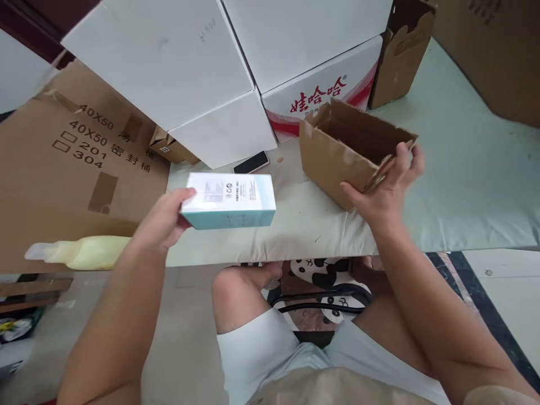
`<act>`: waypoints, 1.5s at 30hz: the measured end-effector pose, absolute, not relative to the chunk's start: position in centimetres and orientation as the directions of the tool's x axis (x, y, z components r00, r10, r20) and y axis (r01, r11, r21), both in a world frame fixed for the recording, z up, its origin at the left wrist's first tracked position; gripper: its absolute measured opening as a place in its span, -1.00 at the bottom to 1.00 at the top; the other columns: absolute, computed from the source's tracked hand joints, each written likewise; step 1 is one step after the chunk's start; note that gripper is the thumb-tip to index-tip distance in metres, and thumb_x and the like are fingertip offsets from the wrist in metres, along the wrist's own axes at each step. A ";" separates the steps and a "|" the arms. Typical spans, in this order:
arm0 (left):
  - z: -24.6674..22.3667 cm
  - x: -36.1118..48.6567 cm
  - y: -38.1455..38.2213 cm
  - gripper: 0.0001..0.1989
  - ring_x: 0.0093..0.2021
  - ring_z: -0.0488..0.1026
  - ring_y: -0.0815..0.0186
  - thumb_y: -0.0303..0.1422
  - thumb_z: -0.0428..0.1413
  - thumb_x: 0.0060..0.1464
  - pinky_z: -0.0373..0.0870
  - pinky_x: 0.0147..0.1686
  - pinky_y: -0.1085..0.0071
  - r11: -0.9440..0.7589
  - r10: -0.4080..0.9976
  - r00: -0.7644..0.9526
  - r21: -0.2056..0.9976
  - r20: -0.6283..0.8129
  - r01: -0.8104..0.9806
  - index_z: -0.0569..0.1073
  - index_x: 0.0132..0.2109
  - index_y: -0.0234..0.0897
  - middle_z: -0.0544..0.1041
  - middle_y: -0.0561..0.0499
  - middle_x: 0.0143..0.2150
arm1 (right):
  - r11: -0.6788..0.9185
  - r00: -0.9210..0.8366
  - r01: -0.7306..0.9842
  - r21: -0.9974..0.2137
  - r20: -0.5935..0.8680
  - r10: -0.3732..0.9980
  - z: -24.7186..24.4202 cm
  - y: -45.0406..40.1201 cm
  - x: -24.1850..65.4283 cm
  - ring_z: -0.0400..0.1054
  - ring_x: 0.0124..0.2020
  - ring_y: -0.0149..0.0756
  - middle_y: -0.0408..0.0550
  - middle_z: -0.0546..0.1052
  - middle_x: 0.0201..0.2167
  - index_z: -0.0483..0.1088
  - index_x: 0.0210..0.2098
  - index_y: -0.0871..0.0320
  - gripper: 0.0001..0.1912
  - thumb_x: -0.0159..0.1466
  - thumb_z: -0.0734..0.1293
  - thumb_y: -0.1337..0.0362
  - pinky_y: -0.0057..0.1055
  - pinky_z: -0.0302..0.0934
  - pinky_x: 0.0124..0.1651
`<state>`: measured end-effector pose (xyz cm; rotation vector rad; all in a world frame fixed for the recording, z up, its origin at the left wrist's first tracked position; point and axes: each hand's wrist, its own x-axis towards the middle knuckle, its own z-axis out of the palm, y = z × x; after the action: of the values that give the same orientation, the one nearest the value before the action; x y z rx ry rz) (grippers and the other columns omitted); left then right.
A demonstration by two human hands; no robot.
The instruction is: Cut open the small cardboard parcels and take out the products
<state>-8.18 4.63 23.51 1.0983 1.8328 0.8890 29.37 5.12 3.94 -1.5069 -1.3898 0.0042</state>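
Left hand [166,220], partly closed, grips the left end of a white-and-teal printed carton [230,201], long axis running left to right. The carton is well left of the right hand [385,197], which pinches the right end of an open-topped brown cardboard box [331,163], thumb outside, fingers at the rim. Box slants, its far-left corner nearest the carton; a smartphone [252,162] lies behind the carton.

Phone [252,163] on table [455,185] — stacked boxes [169,56] behind, held carton [327,160] right, bottle [95,252] far left
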 end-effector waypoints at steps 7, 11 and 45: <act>17.7 -8.8 5.1 -0.56 -0.25 0.55 0.15 -0.06 0.26 -0.11 0.50 -0.34 0.33 0.544 0.839 -0.270 0.722 -0.473 0.427 0.60 -0.17 -0.30 0.65 -0.16 -0.20 | 0.599 0.131 0.737 -0.312 0.936 0.326 8.2 1.8 25.2 0.33 0.14 0.02 0.10 0.34 0.06 0.12 0.31 -0.01 -0.38 0.33 0.31 0.00 0.14 0.28 0.20; 17.6 -5.3 6.4 -0.59 -0.26 0.54 0.19 -0.04 0.24 -0.04 0.50 -0.29 0.34 0.506 0.848 -0.139 0.706 -0.511 0.496 0.60 -0.19 -0.28 0.64 -0.14 -0.18 | 0.551 -0.181 0.728 -0.407 0.662 0.727 6.3 -0.7 18.7 0.23 0.29 0.21 0.21 0.26 0.26 0.05 0.34 -0.04 -0.18 0.22 0.44 -0.03 0.17 0.32 0.17; 20.0 -3.1 17.5 -0.43 0.09 0.48 0.03 0.06 0.15 0.20 0.46 -0.06 0.22 0.291 0.954 -0.075 0.956 -0.289 0.028 0.36 0.19 -0.21 0.47 -0.24 0.16 | -0.237 0.125 -0.238 -0.942 -0.272 0.954 17.4 20.1 8.3 0.43 0.11 -0.06 0.11 0.46 0.08 0.39 0.03 0.09 -0.54 0.29 0.25 -0.06 -0.16 0.55 -0.10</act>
<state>-3.09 17.47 20.02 0.9814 1.4140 1.0189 8.31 20.12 17.39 -1.2932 -0.7958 1.3713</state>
